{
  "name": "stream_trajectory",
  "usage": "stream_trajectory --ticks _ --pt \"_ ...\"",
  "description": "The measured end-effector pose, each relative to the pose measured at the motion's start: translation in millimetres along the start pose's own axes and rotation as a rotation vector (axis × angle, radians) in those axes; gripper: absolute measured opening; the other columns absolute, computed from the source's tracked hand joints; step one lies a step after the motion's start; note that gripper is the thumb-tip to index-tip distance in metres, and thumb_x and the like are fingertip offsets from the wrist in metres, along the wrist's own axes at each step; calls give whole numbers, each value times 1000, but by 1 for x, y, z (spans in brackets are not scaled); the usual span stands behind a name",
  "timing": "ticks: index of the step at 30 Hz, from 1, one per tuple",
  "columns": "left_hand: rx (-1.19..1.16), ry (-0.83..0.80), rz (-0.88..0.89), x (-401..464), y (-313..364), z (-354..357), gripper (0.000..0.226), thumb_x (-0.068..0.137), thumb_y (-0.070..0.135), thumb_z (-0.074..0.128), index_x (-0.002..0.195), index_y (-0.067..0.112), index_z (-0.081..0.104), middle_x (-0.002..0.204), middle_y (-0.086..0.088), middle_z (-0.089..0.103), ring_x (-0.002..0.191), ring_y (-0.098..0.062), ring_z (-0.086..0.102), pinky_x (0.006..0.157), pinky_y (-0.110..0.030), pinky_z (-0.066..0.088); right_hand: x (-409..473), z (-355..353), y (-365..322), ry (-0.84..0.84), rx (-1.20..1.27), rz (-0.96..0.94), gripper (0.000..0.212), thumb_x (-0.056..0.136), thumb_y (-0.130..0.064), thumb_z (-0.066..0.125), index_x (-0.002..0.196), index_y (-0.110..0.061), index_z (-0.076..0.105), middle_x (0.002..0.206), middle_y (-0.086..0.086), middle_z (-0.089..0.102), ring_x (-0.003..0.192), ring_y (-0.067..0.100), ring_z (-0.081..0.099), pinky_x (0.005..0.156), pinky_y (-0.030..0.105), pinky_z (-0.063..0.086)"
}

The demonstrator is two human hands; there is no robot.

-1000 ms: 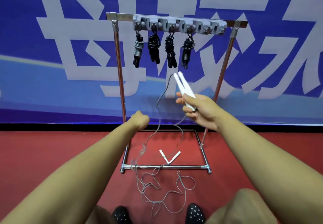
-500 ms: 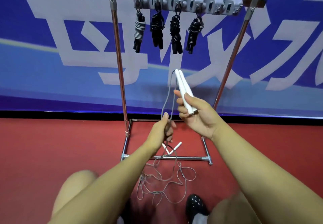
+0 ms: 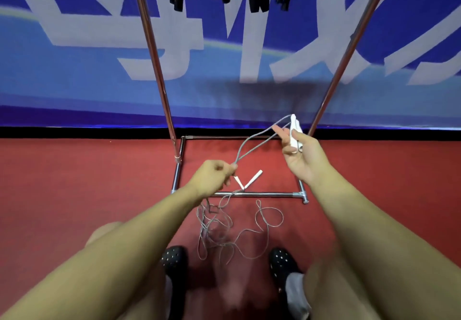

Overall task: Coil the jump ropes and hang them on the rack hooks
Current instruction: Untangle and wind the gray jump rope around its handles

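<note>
Here the right hand (image 3: 300, 155) pinches the pair of white handles (image 3: 294, 130) between thumb and fingers, while the left hand (image 3: 214, 176) pinches the two grey cord strands (image 3: 252, 142) running down from them; the rest of the cord lies in a loose tangle on the red floor (image 3: 74, 182) before the rack (image 3: 239, 194). The cord looks thin, light and limp, likely to snag, so it is best gathered in even loops beside the stiff handles.
</note>
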State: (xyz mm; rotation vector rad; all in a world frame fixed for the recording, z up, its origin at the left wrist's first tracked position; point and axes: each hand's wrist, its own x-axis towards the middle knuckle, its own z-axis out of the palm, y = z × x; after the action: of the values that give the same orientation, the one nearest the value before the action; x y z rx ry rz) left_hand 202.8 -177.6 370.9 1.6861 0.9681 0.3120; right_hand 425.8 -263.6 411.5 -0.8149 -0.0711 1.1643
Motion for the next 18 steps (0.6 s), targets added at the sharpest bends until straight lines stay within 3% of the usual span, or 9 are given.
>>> stream_trajectory --ticks 4,8,12,16,18 --pt "-262 -82 -160 11 2 9 26 104 23 58 82 10 63 58 3 65 46 -7 50 47 -16 42 13 -7 -2 28 73 -29 52 107 -8 43 154 -29 41 108 22 75 54 6 59 43 12 36" --pt "-77 -196 -150 10 -3 21 35 111 26 42 83 11 57 64 -2 66 44 -9 52 47 -19 41 14 -9 -6 23 96 -11 53 106 -11 47 155 -30 38 113 19 75 53 5 58 41 12 37" --pt "143 -155 -43 3 1 31 42 108 38 45 73 17 49 58 6 45 45 -6 37 45 -20 30 11 -10 -6 6 65 -6 55 106 -10 47 156 -32 37 114 17 75 51 5 52 41 13 36" --pt "183 -110 44 -3 2 31 45 108 40 43 87 8 68 52 9 37 38 -3 33 48 -26 30 7 -11 -8 -20 22 8 49 107 -10 46 152 -31 45 112 15 75 51 4 47 41 13 36" --pt "128 -149 38 -7 2 30 44 109 36 43 82 12 67 54 7 38 40 -5 31 49 -28 27 5 -11 -9 -37 31 5 49 106 -9 45 152 -28 46 117 17 73 53 4 49 43 14 37"
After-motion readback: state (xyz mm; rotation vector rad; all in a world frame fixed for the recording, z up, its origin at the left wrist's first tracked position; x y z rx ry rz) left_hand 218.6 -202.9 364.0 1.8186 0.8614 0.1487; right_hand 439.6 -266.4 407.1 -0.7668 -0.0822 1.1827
